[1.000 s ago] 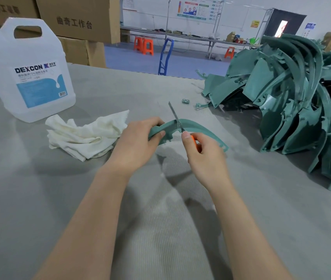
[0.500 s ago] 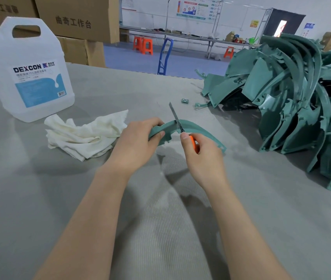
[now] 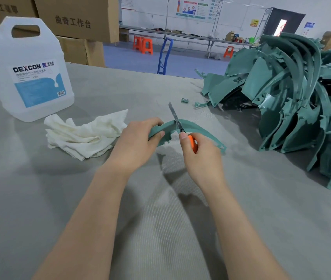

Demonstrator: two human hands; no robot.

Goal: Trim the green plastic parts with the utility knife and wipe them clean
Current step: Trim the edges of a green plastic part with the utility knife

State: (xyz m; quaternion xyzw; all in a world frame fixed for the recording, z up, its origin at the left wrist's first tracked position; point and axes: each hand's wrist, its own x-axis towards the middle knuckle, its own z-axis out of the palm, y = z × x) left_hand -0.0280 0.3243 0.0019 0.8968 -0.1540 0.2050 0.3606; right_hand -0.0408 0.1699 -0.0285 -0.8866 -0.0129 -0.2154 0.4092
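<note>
Looking down from the head camera, one sees the left hand (image 3: pixel 138 142) holding a curved green plastic part (image 3: pixel 201 128) over the grey worktop (image 3: pixel 79 199). Its fingers (image 3: pixel 148 122) are curled over the left end and the thumb lies on the near side. The right hand (image 3: pixel 203 156) grips the orange utility knife (image 3: pixel 175 118), fingers closed round the handle, with one fingertip pushed up near the blade. The blade crosses the upper edge of the part and its tip points away from the person. A pile of green parts (image 3: pixel 291 102) lies at the right. A white cloth (image 3: pixel 83 134) and a DEXCON jug (image 3: pixel 33 77) are at the left.

The main risk, I judge, is a slip. The part seems little supported, so a blade jumping off the edge may gouge the plastic or run toward the near left thumb. The long exposed blade may also snap under side pressure.

Most of the handle is hidden in the palm. The exact contact of the blade, and the burr itself, I cannot make out. It is also not clear whether the right end of the part touches the worktop. The pile is cut off at the right border.
</note>
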